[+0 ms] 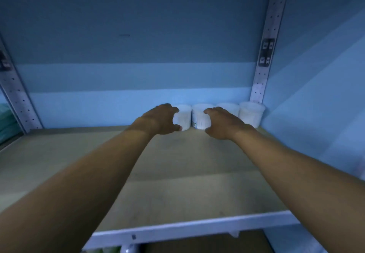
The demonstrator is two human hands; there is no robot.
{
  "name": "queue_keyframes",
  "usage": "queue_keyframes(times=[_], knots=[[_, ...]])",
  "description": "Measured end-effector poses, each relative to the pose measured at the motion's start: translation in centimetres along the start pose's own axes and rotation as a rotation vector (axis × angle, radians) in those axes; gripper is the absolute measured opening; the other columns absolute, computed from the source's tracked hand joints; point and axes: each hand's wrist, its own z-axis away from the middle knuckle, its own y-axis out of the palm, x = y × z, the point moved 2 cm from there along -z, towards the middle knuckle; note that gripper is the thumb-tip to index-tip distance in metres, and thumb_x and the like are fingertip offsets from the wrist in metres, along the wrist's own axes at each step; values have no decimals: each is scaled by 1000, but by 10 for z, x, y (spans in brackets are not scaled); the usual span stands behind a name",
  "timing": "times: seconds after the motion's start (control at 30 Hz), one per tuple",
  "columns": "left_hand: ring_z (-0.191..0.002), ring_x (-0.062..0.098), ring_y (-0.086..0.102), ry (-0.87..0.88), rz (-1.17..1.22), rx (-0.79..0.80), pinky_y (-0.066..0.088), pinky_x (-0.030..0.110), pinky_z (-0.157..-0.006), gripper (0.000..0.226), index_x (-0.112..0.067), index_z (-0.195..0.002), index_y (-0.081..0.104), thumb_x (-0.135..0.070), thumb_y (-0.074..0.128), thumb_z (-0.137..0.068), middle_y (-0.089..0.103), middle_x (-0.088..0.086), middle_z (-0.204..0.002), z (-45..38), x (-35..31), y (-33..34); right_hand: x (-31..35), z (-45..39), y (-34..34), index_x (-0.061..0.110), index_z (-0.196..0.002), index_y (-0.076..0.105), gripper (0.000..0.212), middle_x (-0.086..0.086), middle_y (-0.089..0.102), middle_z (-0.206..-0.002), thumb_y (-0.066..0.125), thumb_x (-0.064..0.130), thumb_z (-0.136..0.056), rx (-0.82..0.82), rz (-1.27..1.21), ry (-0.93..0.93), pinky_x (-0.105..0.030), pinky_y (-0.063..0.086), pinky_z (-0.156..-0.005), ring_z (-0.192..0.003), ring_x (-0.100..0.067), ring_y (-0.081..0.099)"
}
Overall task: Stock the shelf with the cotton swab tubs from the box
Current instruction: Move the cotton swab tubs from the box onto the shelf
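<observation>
Tubs of cotton swabs, four of them, stand upright in a row along the back of the shelf [177, 173], pushed toward its right rear corner and touching or nearly touching one another. The person reaches in with both bare arms. The left hand [161, 119] curls round the leftmost tub [184, 116], fingers over its top edge and thumb low at its base, so it grips that tub. The right hand [220, 123] wraps the second tub [199, 117] from the right side, fingers at the rim and thumb down near the shelf board; it also hides most of the third tub [230, 107], of which only the lid edge shows. The fourth tub [251, 114] stands free at the end, just beside the perforated metal upright [265, 55] in the corner. A dark bracket [266, 53] sits partway up that upright. Another perforated upright [17, 102] runs down the left side, with something green [7, 122] beyond it, too blurred to name. The blue back panel [128, 45] rises behind the row, and a blue wall [320, 94] closes off the right. The shelf's pale front lip [187, 231] runs across below the forearms.
</observation>
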Motion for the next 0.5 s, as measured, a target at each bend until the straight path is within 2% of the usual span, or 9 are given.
queue_keyframes(times=[0.13,0.27,0.5], knots=[[-143,24,34,15,-12,3,31,35,-112,72,-26,-151,38,-52,64,-90,38,4,-155,50,-2,-18,19,36,-15,29,-152,33,69,-4,34,-153,63,35,-90,33,31,-23,-42,43,-105,-136,-28,44],[-143,19,32,15,-23,15,31,37,-114,72,-31,-151,36,-58,61,-89,39,-4,-154,100,-4,-29,39,73,-23,30,-152,33,70,-4,36,-152,64,37,-90,17,50,-78,-39,43,-105,-136,-27,42],[-136,20,44,69,-54,-1,37,37,-111,69,-28,-147,44,-58,63,-88,51,-5,-147,179,-5,-21,64,130,-7,35,-147,40,68,-2,41,-148,67,40,-85,5,6,-183,-42,45,-103,-132,-25,47]])
